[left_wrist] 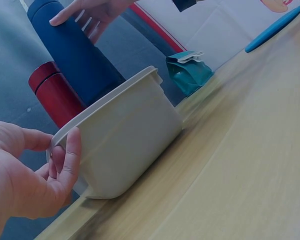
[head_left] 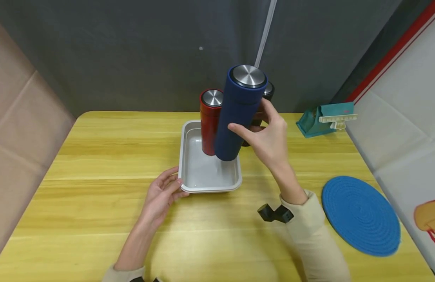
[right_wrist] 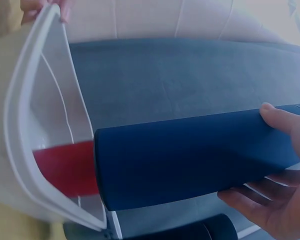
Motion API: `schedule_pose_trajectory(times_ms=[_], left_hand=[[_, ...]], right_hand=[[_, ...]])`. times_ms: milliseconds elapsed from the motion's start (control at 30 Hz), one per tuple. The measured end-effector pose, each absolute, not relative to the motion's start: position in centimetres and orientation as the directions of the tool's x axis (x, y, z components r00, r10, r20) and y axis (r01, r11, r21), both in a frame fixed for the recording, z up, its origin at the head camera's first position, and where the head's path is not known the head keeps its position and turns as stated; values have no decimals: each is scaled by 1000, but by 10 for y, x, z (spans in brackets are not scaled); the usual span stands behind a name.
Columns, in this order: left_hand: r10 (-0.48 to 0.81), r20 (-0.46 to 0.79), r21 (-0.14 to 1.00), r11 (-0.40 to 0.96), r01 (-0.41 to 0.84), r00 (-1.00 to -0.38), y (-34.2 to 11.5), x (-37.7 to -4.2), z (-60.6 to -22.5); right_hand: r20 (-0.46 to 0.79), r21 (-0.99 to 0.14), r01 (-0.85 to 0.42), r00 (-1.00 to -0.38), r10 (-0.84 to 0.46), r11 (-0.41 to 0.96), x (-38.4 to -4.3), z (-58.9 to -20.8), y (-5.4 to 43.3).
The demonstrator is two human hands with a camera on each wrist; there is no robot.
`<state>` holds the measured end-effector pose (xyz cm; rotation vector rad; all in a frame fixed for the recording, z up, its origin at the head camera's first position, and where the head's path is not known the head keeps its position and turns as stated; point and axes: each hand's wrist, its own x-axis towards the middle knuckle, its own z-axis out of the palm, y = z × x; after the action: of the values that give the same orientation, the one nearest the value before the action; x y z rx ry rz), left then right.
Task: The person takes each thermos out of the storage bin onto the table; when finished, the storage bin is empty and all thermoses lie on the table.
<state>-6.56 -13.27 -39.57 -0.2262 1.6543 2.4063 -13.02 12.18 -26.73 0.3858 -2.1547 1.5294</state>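
Observation:
A blue vacuum flask (head_left: 235, 121) with a steel-topped lid leans to the right in my right hand (head_left: 272, 143), thumb on the near side and fingers round the far side. Its base is at the opening of a deep, light grey plastic bin (head_left: 207, 174), seen close up in the right wrist view. Inside the bin stands a red flask (head_left: 208, 125), partly hidden by the blue one. My left hand (head_left: 164, 190) pinches the bin's rim (left_wrist: 65, 131) at the near left corner. Behind my right hand is a black flask (head_left: 269, 91), mostly covered, to the right of the bin.
On the wooden table (head_left: 97, 188), a teal bag (head_left: 312, 122) closed with a pale clip (head_left: 337, 118) sits at the back right. A round blue woven mat (head_left: 361, 215) lies near the right edge. A dark grey panel (head_left: 140, 58) rises behind the table.

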Motion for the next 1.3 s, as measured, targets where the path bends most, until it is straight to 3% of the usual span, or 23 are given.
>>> schedule_pose_trajectory(times_ms=[267, 733, 1033, 1300], left_hand=[[89, -250, 896, -355, -265, -964, -132, -65, -395], [83, -243, 903, -346, -256, -967, -137, -62, -395], [90, -248, 905, -334, -264, -964, -141, -60, -396], [98, -240, 906, -336, -259, -966, -142, -59, -397]], right_hand=[[497, -806, -416, -862, 100, 421, -132, -265, 144], [538, -764, -402, -829, 155, 504, -140, -278, 182], [451, -795, -281, -867, 214, 537, -149, -306, 215], [412, -818, -263, -889, 202, 511, -171, -322, 227]])
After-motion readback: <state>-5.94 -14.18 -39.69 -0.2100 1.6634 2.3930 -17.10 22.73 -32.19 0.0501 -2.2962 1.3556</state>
